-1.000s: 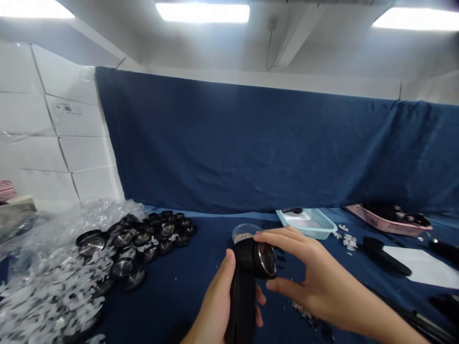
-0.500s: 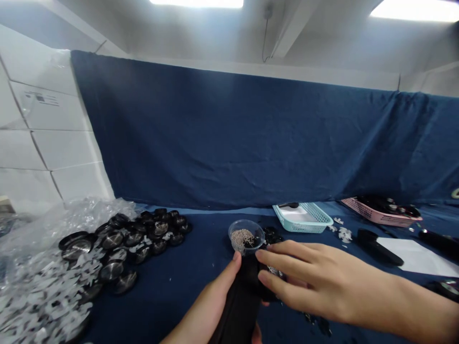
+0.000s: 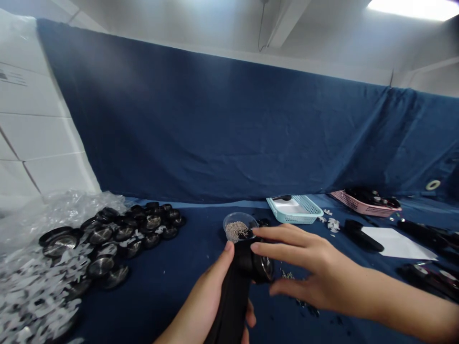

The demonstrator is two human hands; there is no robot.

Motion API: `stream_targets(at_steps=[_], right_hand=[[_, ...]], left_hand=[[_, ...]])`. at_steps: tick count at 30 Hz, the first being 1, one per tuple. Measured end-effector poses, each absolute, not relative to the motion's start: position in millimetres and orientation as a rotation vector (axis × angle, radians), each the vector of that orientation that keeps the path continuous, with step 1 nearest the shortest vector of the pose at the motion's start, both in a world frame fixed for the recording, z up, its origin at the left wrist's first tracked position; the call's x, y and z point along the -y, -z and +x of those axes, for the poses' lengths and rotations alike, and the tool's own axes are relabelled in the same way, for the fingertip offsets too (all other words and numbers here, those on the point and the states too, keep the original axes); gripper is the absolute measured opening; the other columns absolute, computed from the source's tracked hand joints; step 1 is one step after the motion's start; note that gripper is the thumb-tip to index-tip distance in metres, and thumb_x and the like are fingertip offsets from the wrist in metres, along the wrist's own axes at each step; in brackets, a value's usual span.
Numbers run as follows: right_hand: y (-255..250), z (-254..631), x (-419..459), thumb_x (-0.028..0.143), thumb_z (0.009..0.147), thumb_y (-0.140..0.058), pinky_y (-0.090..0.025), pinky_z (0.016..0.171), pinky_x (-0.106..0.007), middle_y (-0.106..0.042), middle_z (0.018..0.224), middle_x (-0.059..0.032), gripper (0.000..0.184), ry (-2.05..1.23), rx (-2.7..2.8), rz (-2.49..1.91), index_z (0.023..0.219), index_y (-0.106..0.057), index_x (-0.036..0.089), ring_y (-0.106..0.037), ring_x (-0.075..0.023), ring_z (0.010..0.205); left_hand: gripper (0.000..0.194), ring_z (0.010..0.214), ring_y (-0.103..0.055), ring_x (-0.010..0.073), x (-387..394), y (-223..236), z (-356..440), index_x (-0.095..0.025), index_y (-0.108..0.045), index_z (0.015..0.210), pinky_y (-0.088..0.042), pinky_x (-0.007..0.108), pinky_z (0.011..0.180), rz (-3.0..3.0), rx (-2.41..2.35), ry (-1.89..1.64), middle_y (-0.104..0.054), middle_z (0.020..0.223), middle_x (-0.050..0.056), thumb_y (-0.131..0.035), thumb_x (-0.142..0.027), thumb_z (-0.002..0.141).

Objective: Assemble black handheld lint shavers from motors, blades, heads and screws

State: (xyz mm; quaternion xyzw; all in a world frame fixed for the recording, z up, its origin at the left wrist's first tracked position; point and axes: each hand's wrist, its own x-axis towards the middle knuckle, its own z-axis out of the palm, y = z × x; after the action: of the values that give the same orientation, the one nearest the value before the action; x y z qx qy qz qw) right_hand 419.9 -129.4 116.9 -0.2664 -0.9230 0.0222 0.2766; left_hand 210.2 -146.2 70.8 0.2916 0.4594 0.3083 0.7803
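Observation:
My left hand (image 3: 206, 298) is wrapped round the handle of a black hand-held device (image 3: 234, 296), thumb up along its side. At the device's head sits a round black and silver cap (image 3: 264, 267). My right hand (image 3: 304, 272) reaches over from the right, fingers spread and curved around that cap, touching it. Just behind the device stands a small clear cup (image 3: 238, 228) holding fine grey grains.
Many round black and silver caps (image 3: 118, 234) lie at the left on crinkled clear plastic (image 3: 32, 267). A teal basket (image 3: 294, 209) and a pink basket (image 3: 366, 203) stand at the back right. More black devices (image 3: 360, 236) and white paper (image 3: 394, 243) lie at the right. A blue cloth (image 3: 229, 129) hangs behind.
The view has swung down and left. My right hand has stayed at the device's head, its fingers shifting around the round cap. My left hand keeps its hold on the handle.

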Motion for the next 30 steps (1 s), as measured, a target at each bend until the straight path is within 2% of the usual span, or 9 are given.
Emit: stream_targets(at_steps=[3,8,11,14,17,21,26,28,30], right_hand=[[-108,414,134,0.042,0.073,-0.078,-0.056,0.092,-0.040,-0.056,0.133,-0.0043,0.070,-0.448,2.129,-0.946,0.136,-0.048,0.037,-0.062,-0.0241,0.111],[-105,401,140,0.039,0.078,-0.074,-0.061,0.080,-0.036,-0.069,0.106,-0.0016,0.043,-0.716,1.982,-1.070,0.120,-0.063,0.035,-0.069,-0.0201,0.091],[-105,397,143,0.031,0.075,-0.077,-0.060,0.085,-0.035,-0.067,0.113,-0.0024,0.048,-0.513,2.024,-0.988,0.121,-0.062,0.033,-0.066,-0.0209,0.099],[-107,402,142,0.026,0.076,-0.076,-0.054,0.096,-0.034,-0.059,0.129,-0.0038,0.057,-0.238,2.211,-0.888,0.129,-0.056,0.031,-0.060,-0.0206,0.112],[-114,413,135,0.019,0.085,-0.066,-0.047,0.103,-0.033,-0.053,0.137,-0.0049,0.058,-0.096,2.470,-0.715,0.138,-0.046,0.028,-0.051,-0.0190,0.124],[-121,425,125,0.003,0.090,-0.049,-0.039,0.109,-0.038,-0.052,0.139,-0.0081,0.061,0.020,2.745,-0.342,0.146,-0.035,0.021,-0.042,-0.0194,0.132],[-103,409,125,0.039,0.082,-0.069,-0.055,0.083,-0.032,-0.066,0.115,-0.0080,0.053,-0.233,2.268,-0.884,0.131,-0.056,0.022,-0.065,-0.0215,0.098],[-94,397,128,0.049,0.087,-0.060,-0.056,0.066,-0.030,-0.071,0.089,-0.0046,0.037,-0.454,2.024,-1.168,0.110,-0.068,0.021,-0.067,-0.0196,0.075],[-88,388,130,0.053,0.094,-0.044,-0.056,0.062,-0.031,-0.070,0.082,-0.0042,0.043,-0.669,1.927,-1.265,0.102,-0.070,0.020,-0.066,-0.0197,0.071]], left_hand=[[0.068,0.035,-0.056,0.0154,150,-72,213,-0.014,-0.065,0.087,-0.037,0.021,0.036,0.683,-1.049,-0.771,-0.063,0.050,0.005,-0.048,-0.079,0.071],[0.064,0.034,-0.054,0.0156,153,-74,214,-0.016,-0.063,0.095,-0.036,0.021,0.035,0.782,-1.113,-0.857,-0.063,0.050,0.004,-0.051,-0.075,0.073],[0.069,0.034,-0.056,0.0174,151,-77,212,-0.015,-0.063,0.101,-0.039,0.023,0.035,0.725,-1.080,-0.832,-0.063,0.048,0.005,-0.048,-0.076,0.073],[0.074,0.034,-0.056,0.0171,148,-78,208,-0.012,-0.066,0.089,-0.039,0.023,0.035,0.674,-1.042,-0.744,-0.062,0.048,0.007,-0.045,-0.081,0.071],[0.078,0.034,-0.055,0.0152,143,-74,205,-0.010,-0.067,0.080,-0.037,0.020,0.034,0.624,-1.002,-0.631,-0.061,0.047,0.008,-0.043,-0.083,0.068],[0.081,0.035,-0.056,0.0142,138,-67,206,-0.010,-0.069,0.087,-0.041,0.020,0.036,0.553,-0.922,-0.488,-0.063,0.050,0.009,-0.041,-0.084,0.069],[0.074,0.033,-0.055,0.0157,142,-64,217,-0.012,-0.065,0.089,-0.037,0.021,0.033,0.650,-0.999,-0.730,-0.061,0.047,0.006,-0.042,-0.080,0.073],[0.067,0.033,-0.055,0.0156,145,-64,221,-0.015,-0.062,0.099,-0.037,0.021,0.034,0.743,-1.061,-0.914,-0.061,0.047,0.002,-0.047,-0.076,0.074],[0.062,0.035,-0.055,0.0153,147,-65,223,-0.018,-0.059,0.107,-0.038,0.021,0.036,0.822,-1.125,-1.036,-0.061,0.049,0.000,-0.052,-0.071,0.075]])
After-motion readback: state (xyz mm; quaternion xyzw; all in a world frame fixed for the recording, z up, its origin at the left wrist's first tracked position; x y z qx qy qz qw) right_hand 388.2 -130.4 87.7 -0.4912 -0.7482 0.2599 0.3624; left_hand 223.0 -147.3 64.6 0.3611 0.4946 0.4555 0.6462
